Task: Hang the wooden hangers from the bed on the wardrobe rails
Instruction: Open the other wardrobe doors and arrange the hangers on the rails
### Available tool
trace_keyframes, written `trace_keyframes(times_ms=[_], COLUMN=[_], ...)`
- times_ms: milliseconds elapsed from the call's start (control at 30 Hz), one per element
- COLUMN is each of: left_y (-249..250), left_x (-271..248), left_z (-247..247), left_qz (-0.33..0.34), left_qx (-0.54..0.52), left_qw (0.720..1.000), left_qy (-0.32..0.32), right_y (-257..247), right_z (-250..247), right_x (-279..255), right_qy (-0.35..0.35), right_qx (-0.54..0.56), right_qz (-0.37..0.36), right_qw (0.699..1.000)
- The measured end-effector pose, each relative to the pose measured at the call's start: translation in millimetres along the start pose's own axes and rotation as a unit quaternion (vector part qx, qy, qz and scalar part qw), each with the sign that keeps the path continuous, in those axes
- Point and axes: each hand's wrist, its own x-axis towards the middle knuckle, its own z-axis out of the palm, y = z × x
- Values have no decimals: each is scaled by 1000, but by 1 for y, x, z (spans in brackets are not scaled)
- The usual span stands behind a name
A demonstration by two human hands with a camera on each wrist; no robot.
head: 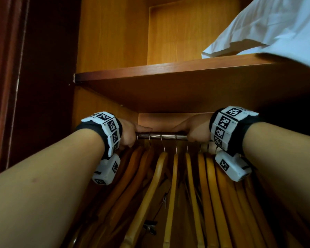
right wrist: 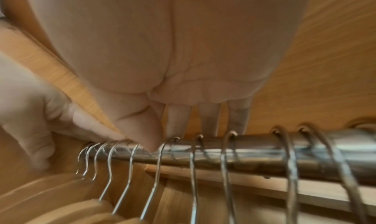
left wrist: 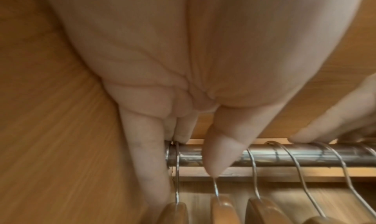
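Both hands are up at the metal rail (head: 162,136) under the wardrobe shelf (head: 168,72), the left hand (head: 128,133) at the rail's left end with fingers laid over it and thumb (left wrist: 220,153) pressed on its front, the right hand (head: 195,131) toward its right end with fingers reaching over the back and thumb tip touching the bar among the hooks (right wrist: 154,147); neither visibly holds a hanger, so I judge they are spacing the hooks along it. The wooden hangers (head: 170,185) hang in a row from the rail, bodies dropping below it. Warm orange-brown panels enclose the rail, a dark door frame (head: 16,68) stands left of it, and white bedding (head: 276,33) lies on the shelf above.
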Motion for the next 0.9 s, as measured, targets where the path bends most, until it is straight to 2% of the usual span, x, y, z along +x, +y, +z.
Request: trace_keyframes(times_ms=[100, 167, 267, 367, 467, 600, 900], left_y=[-2, -2, -3, -4, -4, -5, -10], left_x=[2, 4, 5, 7, 8, 10, 16], left_z=[0, 1, 1, 2, 2, 3, 4], left_qz=[3, 1, 1, 1, -2, 4, 12], left_qx=[-10, -11, -13, -16, -17, -33, -79], left_qw=[1000, 1000, 1000, 1000, 1000, 999, 997], left_qy=[-3, -1, 3, 3, 1, 4, 11], right_y=[7, 7, 4, 6, 12, 24, 34], right_z=[2, 1, -1, -1, -4, -7, 1], right_x=[3, 0, -5, -3, -5, -14, -8], right_qy=[29, 5, 10, 5, 37, 99, 97], right_qx=[12, 11, -2, 6, 63, 57, 65], right_qz=[-10, 1, 14, -6, 1, 15, 25], right_qw=[999, 1000, 1000, 1000, 997, 993, 993])
